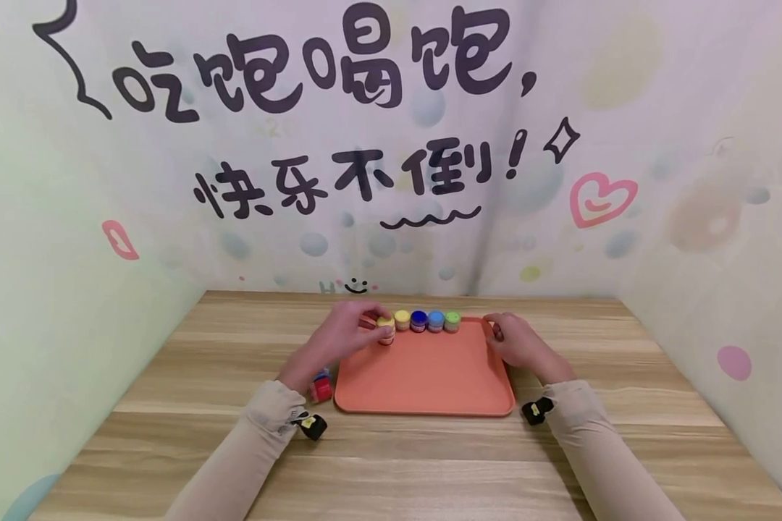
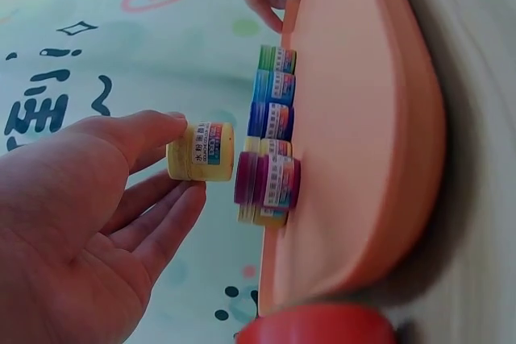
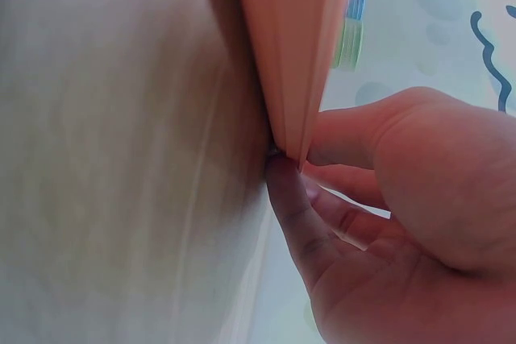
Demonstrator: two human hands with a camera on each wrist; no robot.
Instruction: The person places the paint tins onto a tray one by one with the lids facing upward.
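While its base hangs above the tray, a yellow paint jar (image 2: 213,152) is pinched, lid upward, between the thumb and fingertips of the left hand (image 1: 342,334), near the left end of a row along the tray's far edge. Whether it touches its neighbours, I cannot tell. The right hand (image 1: 523,346) pinches the far right corner of the orange tray (image 1: 423,376), thumb and fingers on its rim.

The grip on the jar looks like fingertips only, so a smooth side could slip and drop it. The row is tight: a jar lowered off line could nudge the purple jar (image 2: 270,180) close beneath. If the right hand raised or tugged the corner, the tray could tilt and jars could slide or topple.

Counting outward: one jar held; in the row, one purple, one dark blue (image 1: 419,322), one light blue (image 1: 435,322), one green (image 1: 452,323), and at least one other yellow jar (image 1: 402,321). Yellow shows on both sides of the purple jar, perhaps two jars. There is one tray, one red-and-blue item (image 1: 322,389) of unclear kind just beside its left edge, one wooden table (image 1: 404,463), two pale sleeves (image 1: 234,456), and two black wrist cameras (image 1: 313,426).
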